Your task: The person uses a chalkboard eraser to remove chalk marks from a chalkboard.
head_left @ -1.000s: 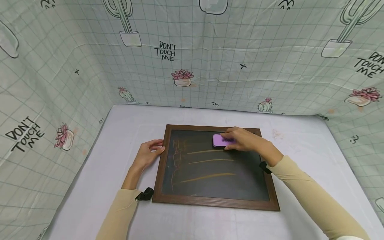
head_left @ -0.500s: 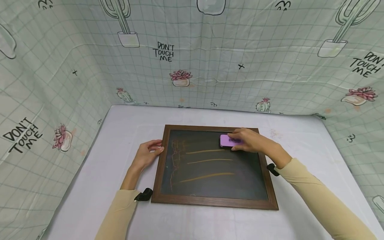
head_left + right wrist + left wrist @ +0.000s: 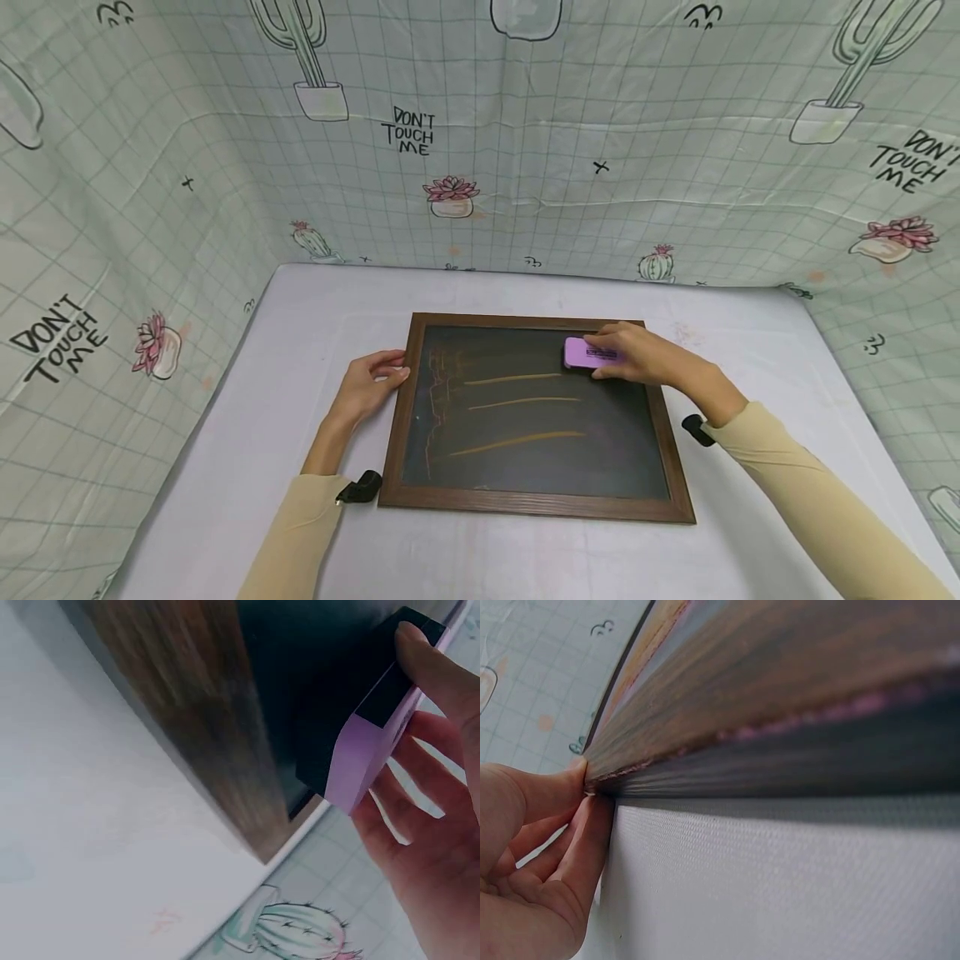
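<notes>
A small chalkboard (image 3: pixel 525 467) in a brown wooden frame lies flat, with several yellow-orange chalk lines across its middle and fainter wavy marks at its left. With thumb and fingertips my left hand (image 3: pixel 366 385) pinches the frame's left edge; the left wrist view shows the thumb (image 3: pixel 551 793) and fingers meeting at the frame. My right hand (image 3: pixel 637 354) grips a purple chalkboard eraser (image 3: pixel 581 353) near the board's upper right. In the right wrist view the eraser's dark pad (image 3: pixel 349 705) faces the board, thumb on one side and fingers on the other.
The board lies on a white-covered table (image 3: pixel 540 554). A grid-patterned cloth (image 3: pixel 510 142) with cactus prints rises behind the table and along both sides. Dark devices are strapped at the left wrist (image 3: pixel 360 487) and the right wrist (image 3: pixel 697 430).
My right hand has slid the eraser to the right along the upper part of the board. The left hand stays at the frame's left edge, and the chalk lines look the same.
</notes>
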`<state>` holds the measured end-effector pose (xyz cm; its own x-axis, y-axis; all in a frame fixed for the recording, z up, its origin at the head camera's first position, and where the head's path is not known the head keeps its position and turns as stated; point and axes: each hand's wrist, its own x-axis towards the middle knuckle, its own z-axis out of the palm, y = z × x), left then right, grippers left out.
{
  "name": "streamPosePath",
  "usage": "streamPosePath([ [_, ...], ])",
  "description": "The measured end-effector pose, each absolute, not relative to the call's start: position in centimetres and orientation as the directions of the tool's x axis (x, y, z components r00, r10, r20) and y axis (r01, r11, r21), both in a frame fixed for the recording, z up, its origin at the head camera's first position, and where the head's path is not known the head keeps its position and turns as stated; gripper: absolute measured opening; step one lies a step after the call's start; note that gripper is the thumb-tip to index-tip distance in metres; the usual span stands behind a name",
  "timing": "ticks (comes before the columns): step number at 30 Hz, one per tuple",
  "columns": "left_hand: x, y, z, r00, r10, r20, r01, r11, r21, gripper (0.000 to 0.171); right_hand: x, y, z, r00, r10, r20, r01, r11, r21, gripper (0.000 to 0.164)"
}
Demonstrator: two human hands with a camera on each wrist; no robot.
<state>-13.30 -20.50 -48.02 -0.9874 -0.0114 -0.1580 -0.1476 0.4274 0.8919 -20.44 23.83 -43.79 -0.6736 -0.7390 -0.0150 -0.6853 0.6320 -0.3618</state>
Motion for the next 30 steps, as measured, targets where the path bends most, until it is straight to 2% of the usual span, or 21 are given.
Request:
streamPosePath([
  [8, -13.4, -20.7, -48.0, -0.988, -0.014, -0.154, -0.145, 0.436, 0.888, 0.043, -20.0, 24.9, -44.0, -0.713, -0.699, 0.047, -0.65, 0.636, -0.417, 0.057],
  [15, -13.4, -20.7, -47.8, -0.988, -0.017, -0.154, -0.146, 0.435, 0.888, 0.043, -19.3, 25.1, -43.3, -0.728, -0.685, 0.007, -0.626, 0.661, -0.413, 0.056],
  [22, -13.5, -20.6, -48.0, -0.988, -0.009, -0.156, -0.144, 0.435, 0.889, 0.043, -18.9, 25.2, -43.3, -0.708, -0.706, -0.003, -0.641, 0.645, -0.416, 0.052],
  [30, -13.5, -20.4, -47.9, -0.987, -0.012, -0.161, -0.15, 0.432, 0.889, 0.043, -18.4, 24.9, -43.5, -0.688, -0.723, -0.065, -0.632, 0.64, -0.437, 0.056],
])
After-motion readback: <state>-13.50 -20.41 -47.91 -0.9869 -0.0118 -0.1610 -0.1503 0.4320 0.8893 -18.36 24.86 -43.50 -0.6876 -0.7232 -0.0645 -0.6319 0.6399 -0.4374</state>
